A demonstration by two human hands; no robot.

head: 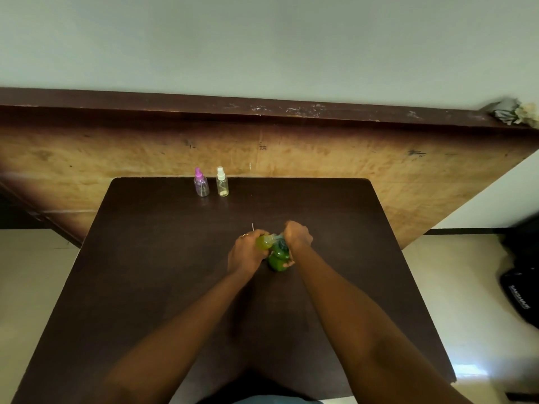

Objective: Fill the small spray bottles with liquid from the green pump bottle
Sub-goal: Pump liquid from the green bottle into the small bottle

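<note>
On the dark table (145, 272) the green pump bottle (278, 258) stands upright near the middle. My right hand (297, 236) is curled over its pump head, and the thumb shows low on the bottle's right side. My left hand (248, 252) grips a small open bottle (264, 242) holding yellow-green liquid, tilted with its mouth at the pump spout. A thin white tube (252, 226) sticks up just behind my left hand. At the table's far edge stand a small spray bottle with a pink cap (201, 183) and one with a white cap (222, 183), both upright.
A worn wooden panel (320, 158) leans behind the table. A black bag (522, 287) lies on the pale floor at the right. Crumpled paper (516, 112) sits on the panel's top edge at the far right.
</note>
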